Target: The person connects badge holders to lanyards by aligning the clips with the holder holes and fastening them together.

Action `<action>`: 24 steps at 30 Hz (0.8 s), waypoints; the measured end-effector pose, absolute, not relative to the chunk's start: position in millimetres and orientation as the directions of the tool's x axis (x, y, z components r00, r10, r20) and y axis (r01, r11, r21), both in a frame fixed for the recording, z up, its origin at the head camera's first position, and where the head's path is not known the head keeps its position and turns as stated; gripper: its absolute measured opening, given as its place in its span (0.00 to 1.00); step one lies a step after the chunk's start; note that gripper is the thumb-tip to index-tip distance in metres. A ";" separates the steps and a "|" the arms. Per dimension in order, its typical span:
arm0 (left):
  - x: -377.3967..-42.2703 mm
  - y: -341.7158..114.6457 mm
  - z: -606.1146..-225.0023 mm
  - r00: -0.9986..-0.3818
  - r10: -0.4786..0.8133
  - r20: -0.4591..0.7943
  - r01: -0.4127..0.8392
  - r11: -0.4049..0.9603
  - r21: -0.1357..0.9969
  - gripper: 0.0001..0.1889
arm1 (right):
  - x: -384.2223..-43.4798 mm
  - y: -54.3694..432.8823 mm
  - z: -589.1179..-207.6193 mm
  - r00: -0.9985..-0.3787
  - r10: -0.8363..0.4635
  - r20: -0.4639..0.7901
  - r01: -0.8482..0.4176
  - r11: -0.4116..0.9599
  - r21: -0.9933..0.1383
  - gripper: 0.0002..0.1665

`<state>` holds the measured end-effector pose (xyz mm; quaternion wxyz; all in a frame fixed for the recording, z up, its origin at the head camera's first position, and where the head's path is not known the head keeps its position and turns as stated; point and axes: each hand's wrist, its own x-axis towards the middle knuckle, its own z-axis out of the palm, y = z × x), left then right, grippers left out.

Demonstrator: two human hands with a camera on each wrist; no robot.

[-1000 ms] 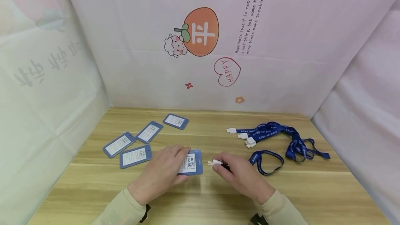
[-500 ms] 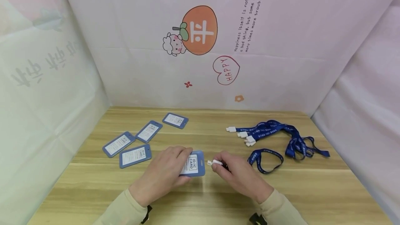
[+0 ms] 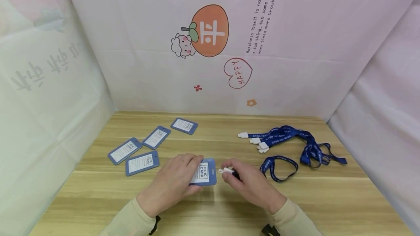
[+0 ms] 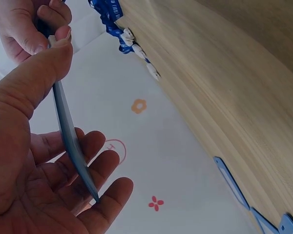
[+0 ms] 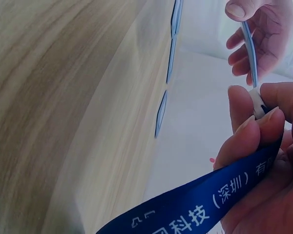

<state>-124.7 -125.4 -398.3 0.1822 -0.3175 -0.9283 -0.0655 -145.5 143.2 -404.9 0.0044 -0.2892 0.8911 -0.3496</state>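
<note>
In the head view my left hand (image 3: 175, 177) grips a blue ID card holder (image 3: 212, 172) by its sides, thumb on one edge and fingers along the other. The slotted end points right. My right hand (image 3: 251, 181) pinches the white plastic clip (image 3: 227, 170) of a navy lanyard (image 3: 279, 168), its hook facing the slot with a small gap between. From the right wrist, the printed lanyard strap (image 5: 200, 204) runs through the right palm. The left wrist view shows the card holder (image 4: 71, 139) nearly edge-on, held between thumb and fingers.
Several more blue card holders (image 3: 142, 163) lie on the left of the wooden table (image 3: 210, 214). A bundle of navy lanyards (image 3: 288, 136) with white clips lies at the back right. White printed cloth (image 3: 147, 75) encloses the back and both sides.
The card holder in my left hand has shifted slightly right, closer to the clip. My right hand has turned the clip a little while staying nearly in place.
</note>
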 end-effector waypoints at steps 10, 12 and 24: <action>-123.5 -123.9 -396.4 -0.739 0.565 0.367 0.614 0.789 0.022 0.44 | -145.9 141.0 -405.9 -0.838 -0.510 0.193 -0.507 0.599 -0.620 0.09; -123.3 -123.7 -396.5 -0.741 0.564 0.364 0.613 0.789 0.027 0.44 | -145.8 140.6 -406.0 -0.842 -0.506 0.186 -0.499 0.599 -0.626 0.08; -122.5 -123.0 -397.8 -0.744 0.556 0.372 0.607 0.794 0.027 0.45 | -146.1 138.2 -406.5 -0.850 -0.508 0.139 -0.461 0.591 -0.662 0.12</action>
